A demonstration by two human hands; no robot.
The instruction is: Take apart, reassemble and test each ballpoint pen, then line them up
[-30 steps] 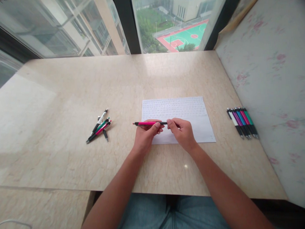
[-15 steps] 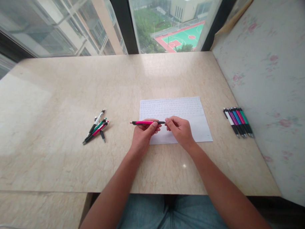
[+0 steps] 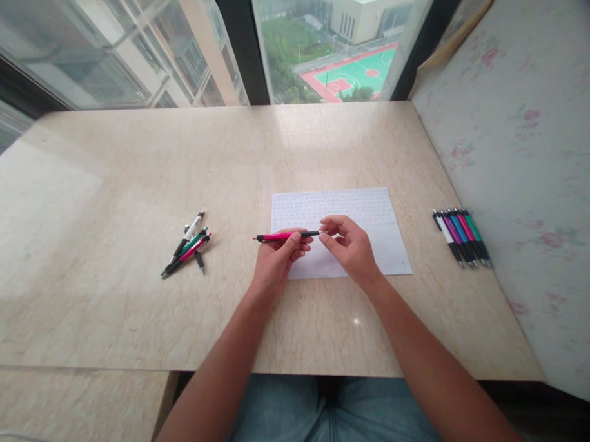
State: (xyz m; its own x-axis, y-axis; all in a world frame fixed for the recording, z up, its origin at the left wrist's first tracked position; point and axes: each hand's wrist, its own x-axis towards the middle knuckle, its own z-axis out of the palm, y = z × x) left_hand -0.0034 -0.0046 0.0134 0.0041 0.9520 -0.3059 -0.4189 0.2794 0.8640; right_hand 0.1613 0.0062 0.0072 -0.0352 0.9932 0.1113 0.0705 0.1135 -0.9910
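Note:
My left hand [image 3: 279, 256] is closed round a pink pen [image 3: 277, 236] with a black grip, held level above the sheet's left part. The pen's clicker end points left, its tip right. At that tip is my right hand [image 3: 349, 245], thumb close to the point and index finger lifted away from the thumb. Whether the thumb touches the tip I cannot tell. Below both hands lies a sheet of paper [image 3: 353, 204] covered with rows of writing.
On the left, several pens [image 3: 187, 246] lie in a loose, crossed pile. A neat row of several coloured pens [image 3: 461, 236] rests by the papered wall [image 3: 533, 190] on the right. A window [image 3: 330, 48] borders the far side of the stone-patterned tabletop [image 3: 127, 325].
My right hand's fingers have parted from their pinch at the pen tip, the index finger rising. My left hand and the pink pen stay nearly where they were.

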